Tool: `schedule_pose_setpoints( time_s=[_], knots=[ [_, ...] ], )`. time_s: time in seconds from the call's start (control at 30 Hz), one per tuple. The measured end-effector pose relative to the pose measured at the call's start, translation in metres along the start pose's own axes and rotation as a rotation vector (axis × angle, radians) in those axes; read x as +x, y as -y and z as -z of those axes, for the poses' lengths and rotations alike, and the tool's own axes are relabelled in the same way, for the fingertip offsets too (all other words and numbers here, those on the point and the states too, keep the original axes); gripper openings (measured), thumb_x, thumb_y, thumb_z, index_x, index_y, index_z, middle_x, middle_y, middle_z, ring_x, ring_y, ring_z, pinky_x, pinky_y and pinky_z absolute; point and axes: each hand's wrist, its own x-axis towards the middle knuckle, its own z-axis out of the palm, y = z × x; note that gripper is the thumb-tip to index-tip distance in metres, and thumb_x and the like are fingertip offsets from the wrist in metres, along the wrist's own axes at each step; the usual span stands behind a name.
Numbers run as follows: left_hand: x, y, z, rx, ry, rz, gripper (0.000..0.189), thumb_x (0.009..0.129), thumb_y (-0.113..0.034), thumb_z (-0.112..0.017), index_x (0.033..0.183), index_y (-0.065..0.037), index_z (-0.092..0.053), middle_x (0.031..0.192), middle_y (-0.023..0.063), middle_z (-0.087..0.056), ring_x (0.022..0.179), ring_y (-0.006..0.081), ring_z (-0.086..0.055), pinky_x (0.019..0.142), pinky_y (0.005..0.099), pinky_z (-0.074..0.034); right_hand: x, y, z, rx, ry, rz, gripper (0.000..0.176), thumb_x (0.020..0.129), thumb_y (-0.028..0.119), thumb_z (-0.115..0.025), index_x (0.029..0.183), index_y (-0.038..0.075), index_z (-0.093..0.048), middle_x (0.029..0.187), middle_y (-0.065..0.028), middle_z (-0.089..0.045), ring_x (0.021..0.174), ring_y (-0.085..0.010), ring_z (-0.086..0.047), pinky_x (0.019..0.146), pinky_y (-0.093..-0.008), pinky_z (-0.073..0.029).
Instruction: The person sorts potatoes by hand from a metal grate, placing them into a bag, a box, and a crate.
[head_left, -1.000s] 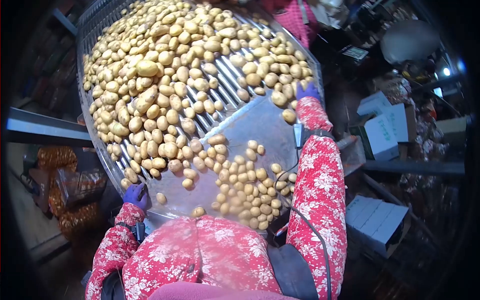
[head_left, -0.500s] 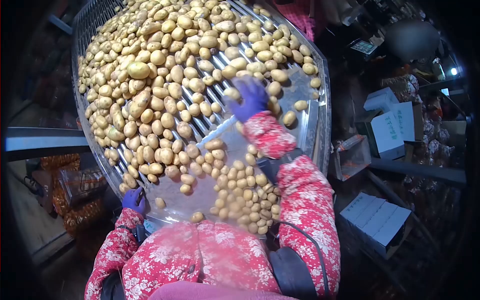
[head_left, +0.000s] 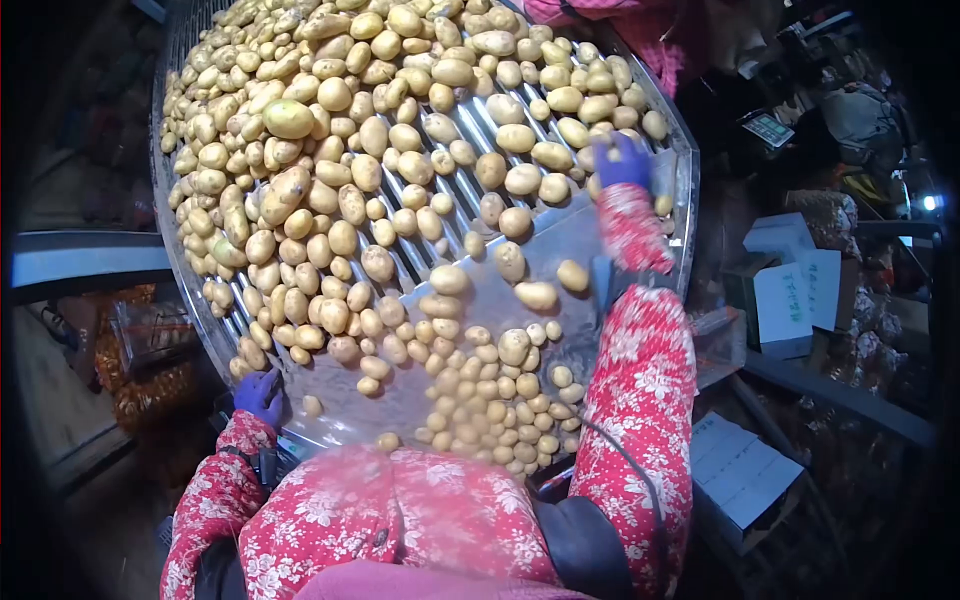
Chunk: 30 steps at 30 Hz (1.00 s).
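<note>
A heap of pale yellow potatoes [head_left: 330,175] covers a slatted metal sorting table [head_left: 400,275] in front of me. At the table's far right side, my purple-gloved right hand [head_left: 622,165] reaches in among several potatoes by the rim, slightly blurred, with its fingers apart. My left hand [head_left: 260,398], in a purple glove too, is closed over the near left rim of the table. Between my arms, many smaller potatoes [head_left: 490,390] are gathered on the smooth metal sheet [head_left: 330,405] near my body. A few larger potatoes [head_left: 537,295] lie loose on that sheet.
Another person's pink sleeve [head_left: 570,10] shows at the table's far right. White cartons [head_left: 785,290] and a further white box [head_left: 745,470] stand at the right, past a metal bar [head_left: 840,385]. At the left are a metal beam [head_left: 90,258] and filled net bags [head_left: 155,395].
My right hand has swept right, to the table's right rim. Several larger potatoes now lie on the smooth sheet nearer me. My left hand has stayed at the rim.
</note>
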Motion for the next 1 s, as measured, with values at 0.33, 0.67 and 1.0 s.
schedule_pose_setpoints(
  time_s=[0.33,0.67,1.0],
  knots=[
    [0.006,-0.011,0.008,-0.029,0.005,0.013,0.046,0.075,-0.011,-0.067,0.12,-0.009,-0.06,0.102,0.0155,-0.061,0.095,0.0362,-0.058,0.085,0.0443,-0.048,0.094,-0.092,0.03,-0.093,-0.241,0.108,0.036,0.092,0.029,-0.058,0.116,0.002,-0.062,0.114,-0.0137,-0.064,0.105,-0.0241,-0.059,0.092,-0.0353,-0.045],
    [0.009,-0.01,0.012,-0.002,0.049,-0.008,0.047,0.075,-0.013,-0.068,0.121,-0.009,-0.06,0.106,0.0167,-0.06,0.095,0.0369,-0.058,0.083,0.0451,-0.048,0.083,-0.058,-0.08,0.245,0.339,0.345,0.039,0.095,0.03,-0.056,0.125,0.006,-0.05,0.114,-0.0105,-0.054,0.102,-0.023,-0.054,0.091,-0.034,-0.048],
    [0.009,-0.01,0.016,-0.048,0.047,0.013,0.045,0.077,-0.012,-0.067,0.121,-0.009,-0.06,0.102,0.0164,-0.061,0.096,0.037,-0.058,0.084,0.0451,-0.048,-0.06,0.172,-0.158,0.527,0.422,0.339,0.038,0.075,0.027,-0.079,0.109,0.011,-0.069,0.102,-0.0082,-0.065,0.089,-0.0182,-0.061,0.079,-0.031,-0.051]
  ],
)
